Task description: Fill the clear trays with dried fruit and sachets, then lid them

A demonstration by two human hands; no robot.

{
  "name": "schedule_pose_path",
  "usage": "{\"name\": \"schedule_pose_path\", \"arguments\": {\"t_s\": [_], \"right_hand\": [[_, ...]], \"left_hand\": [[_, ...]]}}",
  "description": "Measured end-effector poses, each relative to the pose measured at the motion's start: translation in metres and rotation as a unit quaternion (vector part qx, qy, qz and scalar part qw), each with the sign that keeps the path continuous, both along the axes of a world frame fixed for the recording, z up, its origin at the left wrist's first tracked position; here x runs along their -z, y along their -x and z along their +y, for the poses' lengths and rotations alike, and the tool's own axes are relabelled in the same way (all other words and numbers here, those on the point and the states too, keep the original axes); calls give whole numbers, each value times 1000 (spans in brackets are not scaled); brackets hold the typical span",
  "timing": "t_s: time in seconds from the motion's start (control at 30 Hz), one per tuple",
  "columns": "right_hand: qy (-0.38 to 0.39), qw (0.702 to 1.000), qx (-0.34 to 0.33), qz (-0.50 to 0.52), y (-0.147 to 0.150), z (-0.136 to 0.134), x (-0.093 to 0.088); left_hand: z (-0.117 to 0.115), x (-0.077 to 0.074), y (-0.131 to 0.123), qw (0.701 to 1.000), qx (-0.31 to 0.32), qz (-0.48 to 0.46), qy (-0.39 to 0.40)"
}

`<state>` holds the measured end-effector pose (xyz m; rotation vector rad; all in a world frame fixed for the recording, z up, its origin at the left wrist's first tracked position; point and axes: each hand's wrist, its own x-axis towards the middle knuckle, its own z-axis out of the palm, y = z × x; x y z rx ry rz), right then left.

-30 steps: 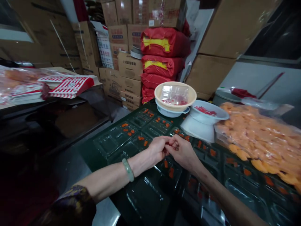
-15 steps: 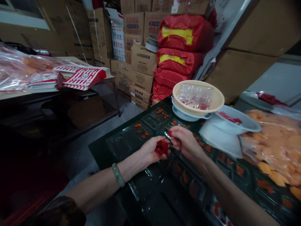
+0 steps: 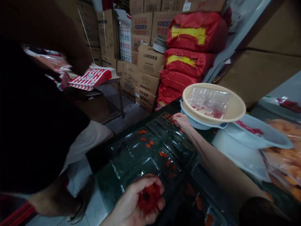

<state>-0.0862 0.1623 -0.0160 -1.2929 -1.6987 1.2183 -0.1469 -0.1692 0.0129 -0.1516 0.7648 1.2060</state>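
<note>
Left hand [image 3: 131, 204] cupped shut around a clump of red pieces [image 3: 149, 198], low over the clear trays [image 3: 138, 147]; right hand [image 3: 180, 121] at the trays' far edge, just beside the cream bowl [image 3: 238, 108], grip unclear.

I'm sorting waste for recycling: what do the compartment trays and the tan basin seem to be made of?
The compartment trays look like thin, clear moulded plastic: glossy highlights run along their ridges, and the dark surface shows through. The tan basin looks like smooth, opaque plastic with a low sheen and a rounded rim, though the look alone can't rule out another material.
</note>
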Motion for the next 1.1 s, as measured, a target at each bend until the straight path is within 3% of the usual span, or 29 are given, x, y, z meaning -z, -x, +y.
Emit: {"name": "schedule_pose_path", "arguments": {"t_s": [0.23, 0.4, 0.5, 0.63, 0.7, 0.8, 0.93, 1.1], "right_hand": [[-62, 991, -2, -120, 11, 17, 7], [-51, 993, -7, -108, 10, 14, -8], [-21, 998, -28, -52, 9, -17, -27], [43, 993, -109, 35, 6, -103, -47], [91, 975, -184, 90, 2, -148, -50], [64, 964, -245, 85, -2, -197, -48], [30, 964, -251, 77, -5, -221, -39], [95, 950, -276, 106, -15, -227, -35]], "left_hand": [[-10, 12, -3, 999, -25, -1, -33], [-9, 17, 1, 998, -33, -2, -47], [0, 11, 15, 998, -55, 15, -23], [21, -4, 34, 986, -88, 126, -63], [32, -9, 37, 975, -106, 172, -90], [41, -7, 33, 961, -128, 213, -122], [39, 5, 26, 962, -132, 208, -119], [25, 9, 29, 970, -119, 160, -137]]}}
